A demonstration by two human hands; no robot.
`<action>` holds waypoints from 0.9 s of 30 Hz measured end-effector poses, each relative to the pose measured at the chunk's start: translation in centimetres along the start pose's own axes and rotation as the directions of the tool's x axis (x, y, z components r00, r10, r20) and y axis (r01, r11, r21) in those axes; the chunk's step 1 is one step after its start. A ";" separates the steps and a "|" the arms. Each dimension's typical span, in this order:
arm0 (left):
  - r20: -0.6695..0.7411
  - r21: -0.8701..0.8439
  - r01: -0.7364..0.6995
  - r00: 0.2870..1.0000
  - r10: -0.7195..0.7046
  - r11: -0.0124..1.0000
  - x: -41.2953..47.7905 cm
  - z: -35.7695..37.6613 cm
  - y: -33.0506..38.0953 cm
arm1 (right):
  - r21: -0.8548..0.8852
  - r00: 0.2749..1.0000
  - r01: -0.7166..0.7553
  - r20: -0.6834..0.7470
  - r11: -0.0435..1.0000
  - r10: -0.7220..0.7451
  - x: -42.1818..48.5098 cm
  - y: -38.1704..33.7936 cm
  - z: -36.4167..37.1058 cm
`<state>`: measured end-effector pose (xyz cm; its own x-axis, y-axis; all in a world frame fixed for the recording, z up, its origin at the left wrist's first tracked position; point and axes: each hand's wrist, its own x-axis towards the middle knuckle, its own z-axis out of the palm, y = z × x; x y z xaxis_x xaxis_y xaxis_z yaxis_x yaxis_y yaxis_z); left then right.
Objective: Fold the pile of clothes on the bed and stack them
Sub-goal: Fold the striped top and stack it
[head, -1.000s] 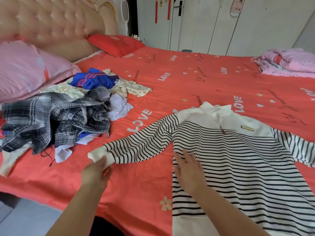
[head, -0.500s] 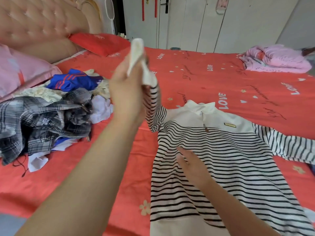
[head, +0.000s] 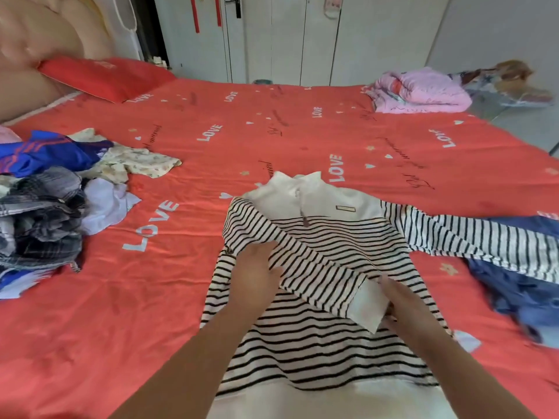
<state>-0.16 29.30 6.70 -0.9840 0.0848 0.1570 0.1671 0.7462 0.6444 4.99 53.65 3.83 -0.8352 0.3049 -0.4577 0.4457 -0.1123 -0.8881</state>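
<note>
The striped sweater [head: 317, 334] lies front up on the bed [head: 272, 140]. Its soft knit sleeve [head: 308, 261] is laid diagonally across the chest, probably to narrow the body for folding. The left hand [head: 255, 273] rests with fairly straight fingers on the sleeve, pinning the fold. The right hand [head: 402, 300] meets the plain white cuff [head: 367, 306], but blur hides whether it pinches. The crumpled pile [head: 45, 213] sits well left of the sweater.

Striped sweater [head: 317, 343] — soft matt knit
</note>
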 end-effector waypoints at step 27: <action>-0.307 0.003 0.396 0.874 -0.376 0.918 5.9 -0.3 -10.6 | -0.884 0.800 0.237 -0.057 0.402 -0.597 2.7 1.7 1.0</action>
<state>-7.76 21.71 1.03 -0.9037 -0.4095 0.1249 -0.2364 0.7205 0.6519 3.17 53.31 1.03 -0.9160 0.3648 0.1668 0.2659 0.8636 -0.4283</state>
